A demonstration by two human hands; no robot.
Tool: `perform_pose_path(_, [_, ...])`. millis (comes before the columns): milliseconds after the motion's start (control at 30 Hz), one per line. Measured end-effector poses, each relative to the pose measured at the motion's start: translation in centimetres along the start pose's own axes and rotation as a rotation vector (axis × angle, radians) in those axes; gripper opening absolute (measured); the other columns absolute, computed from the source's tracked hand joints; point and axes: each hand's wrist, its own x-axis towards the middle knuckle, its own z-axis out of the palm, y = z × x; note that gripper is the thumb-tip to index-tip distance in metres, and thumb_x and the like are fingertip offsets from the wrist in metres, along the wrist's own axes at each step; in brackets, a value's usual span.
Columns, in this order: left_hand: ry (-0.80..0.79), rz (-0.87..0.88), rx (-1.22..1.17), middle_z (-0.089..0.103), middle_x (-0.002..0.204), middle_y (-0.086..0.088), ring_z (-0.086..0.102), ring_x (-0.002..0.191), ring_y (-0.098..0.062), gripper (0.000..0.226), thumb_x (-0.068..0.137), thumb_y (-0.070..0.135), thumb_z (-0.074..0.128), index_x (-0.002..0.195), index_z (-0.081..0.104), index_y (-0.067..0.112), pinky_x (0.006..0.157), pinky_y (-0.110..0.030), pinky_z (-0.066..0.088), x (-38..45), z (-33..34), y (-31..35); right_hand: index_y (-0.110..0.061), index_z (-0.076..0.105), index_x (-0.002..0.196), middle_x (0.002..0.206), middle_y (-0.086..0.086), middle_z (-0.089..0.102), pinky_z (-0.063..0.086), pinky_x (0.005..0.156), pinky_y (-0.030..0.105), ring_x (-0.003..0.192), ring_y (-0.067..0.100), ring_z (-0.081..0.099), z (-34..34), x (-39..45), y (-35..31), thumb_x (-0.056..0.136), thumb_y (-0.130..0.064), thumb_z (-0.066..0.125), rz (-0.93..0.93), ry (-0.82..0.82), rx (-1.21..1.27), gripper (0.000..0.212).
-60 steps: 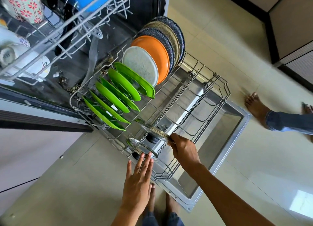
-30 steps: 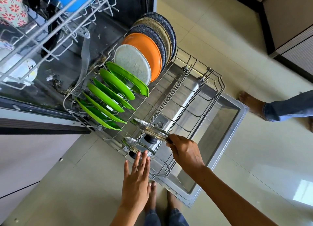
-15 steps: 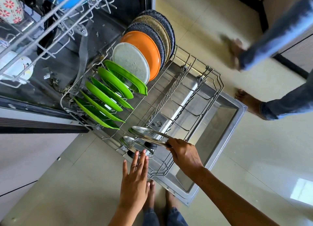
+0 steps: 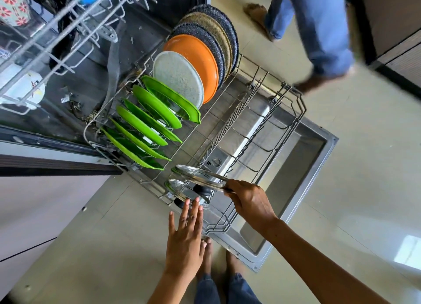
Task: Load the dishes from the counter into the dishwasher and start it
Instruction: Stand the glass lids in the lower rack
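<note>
Lower rack [image 4: 293, 112] is pulled out over the open dishwasher door [image 4: 319, 158]. Far end of the rack: green plates [image 4: 145, 121] standing in the tines, then a speckled plate [image 4: 180, 78], an orange plate [image 4: 200, 58] and dark textured plates [image 4: 218, 30] behind it.

Right hand [image 4: 250, 201] pinches the rim of a glass lid [image 4: 198, 176], held tilted over the rack's near left corner. A second glass lid [image 4: 180, 190] already sits there, just below and beside it, black knob showing. Left hand [image 4: 186, 233] is released, fingers straight, fingertips at or just short of the lower lid's rim; contact cannot be confirmed.

Step in hand, by my reading: seating the held lid next to the first.

To do it well:
- Steady the seated lid with the flat left hand so it does not roll or tip.
- Lower the held lid on edge between tines, knob facing away from its neighbour, glass rims apart.
- Let go only once the rim rests on wire and the lid stands unaided.

Risk: glass on glass knock; lid sliding through the wide wire gaps.

Another person's legs [image 4: 319, 30] are on the floor [image 4: 364, 144] beyond the rack's far corner.
</note>
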Motion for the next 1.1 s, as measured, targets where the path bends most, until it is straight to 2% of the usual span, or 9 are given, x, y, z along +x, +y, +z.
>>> perform_pose_path(133, [-0.002, 0.0, 0.012, 0.027, 0.152, -0.013, 0.025, 0.137, -0.033, 0.112, 0.052, 0.043, 0.085, 0.142, 0.029, 0.006, 0.109, -0.05, 0.003, 0.1, 0.0, 0.2, -0.011, 0.061, 0.088, 0.07, 0.002, 0.064, 0.053, 0.049, 0.035, 0.054, 0.021, 0.058, -0.6, 0.3, 0.5, 0.085, -0.013, 0.063, 0.005, -0.041, 0.037, 0.004])
perform_pose_path(333, [0.035, 0.011, 0.027, 0.029, 0.151, -0.012, 0.025, 0.138, -0.033, 0.106, 0.058, 0.044, 0.082, 0.143, 0.03, 0.007, 0.109, -0.051, 0.004, -0.1, 0.4, 0.1, -0.013, 0.06, 0.089, 0.069, -0.002, 0.061, 0.05, 0.049, 0.03, 0.053, 0.017, 0.054, -1.2, -0.2, -0.1, 0.088, -0.02, 0.058, -0.044, -0.025, 0.06, 0.007])
perform_pose_path(433, [0.079, 0.024, 0.055, 0.027, 0.152, -0.011, 0.023, 0.139, -0.031, 0.079, 0.075, 0.048, 0.055, 0.141, 0.039, 0.007, 0.11, -0.05, 0.005, -0.2, 0.6, -0.2, -0.014, 0.06, 0.091, 0.074, -0.002, 0.064, 0.052, 0.051, 0.03, 0.057, 0.018, 0.059, -0.9, -1.1, -0.1, 0.089, -0.022, 0.057, 0.0, -0.023, 0.092, 0.009])
perform_pose_path(500, [0.074, 0.013, 0.064, 0.026, 0.152, -0.011, 0.023, 0.139, -0.031, 0.074, 0.078, 0.046, 0.036, 0.14, 0.04, 0.006, 0.111, -0.051, 0.006, -0.2, 0.4, -0.1, -0.013, 0.06, 0.092, 0.076, -0.001, 0.065, 0.054, 0.054, 0.033, 0.059, 0.018, 0.061, -0.6, -0.9, 0.0, 0.089, -0.022, 0.058, 0.016, -0.028, 0.093, 0.01])
perform_pose_path(667, [0.055, 0.016, 0.071, 0.027, 0.152, -0.013, 0.027, 0.138, -0.034, 0.083, 0.068, 0.043, 0.053, 0.14, 0.039, 0.004, 0.109, -0.053, 0.01, -0.2, 0.6, 0.0, -0.011, 0.06, 0.09, 0.073, 0.001, 0.064, 0.053, 0.052, 0.033, 0.055, 0.019, 0.058, 0.0, 0.1, -0.3, 0.091, -0.023, 0.055, 0.0, -0.041, 0.071, 0.013])
perform_pose_path(733, [0.055, 0.021, 0.062, 0.025, 0.152, -0.014, 0.026, 0.138, -0.034, 0.087, 0.069, 0.043, 0.062, 0.142, 0.033, 0.005, 0.108, -0.054, 0.009, -0.1, 0.6, 0.1, -0.011, 0.059, 0.091, 0.073, 0.002, 0.064, 0.054, 0.052, 0.034, 0.054, 0.019, 0.058, 0.0, -0.2, -0.1, 0.089, -0.017, 0.059, 0.012, -0.039, 0.05, 0.006])
perform_pose_path(833, [0.018, 0.013, 0.038, 0.025, 0.152, -0.014, 0.026, 0.138, -0.035, 0.106, 0.06, 0.043, 0.08, 0.143, 0.026, 0.006, 0.108, -0.054, 0.009, -0.1, 0.3, 0.2, -0.01, 0.057, 0.093, 0.073, 0.004, 0.064, 0.055, 0.049, 0.037, 0.052, 0.02, 0.057, 0.2, -0.6, 0.1, 0.086, -0.01, 0.063, 0.02, -0.07, -0.007, 0.009])
perform_pose_path(967, [-0.013, 0.016, 0.043, 0.025, 0.152, -0.014, 0.027, 0.137, -0.037, 0.108, 0.06, 0.044, 0.08, 0.144, 0.023, 0.006, 0.106, -0.055, 0.011, 0.0, -0.1, 0.2, -0.008, 0.055, 0.101, 0.082, 0.009, 0.065, 0.055, 0.06, 0.038, 0.059, 0.022, 0.058, 0.0, 0.1, 0.4, 0.091, -0.012, 0.056, 0.065, -0.161, -0.023, 0.011])
perform_pose_path(1100, [-0.036, 0.007, 0.041, 0.024, 0.153, -0.013, 0.027, 0.138, -0.036, 0.104, 0.06, 0.043, 0.08, 0.143, 0.03, 0.005, 0.108, -0.054, 0.009, 0.0, -0.1, 0.1, -0.006, 0.054, 0.099, 0.08, 0.007, 0.065, 0.05, 0.052, 0.031, 0.054, 0.018, 0.052, -0.3, 0.6, 0.9, 0.091, -0.012, 0.057, 0.075, -0.111, -0.01, 0.011])
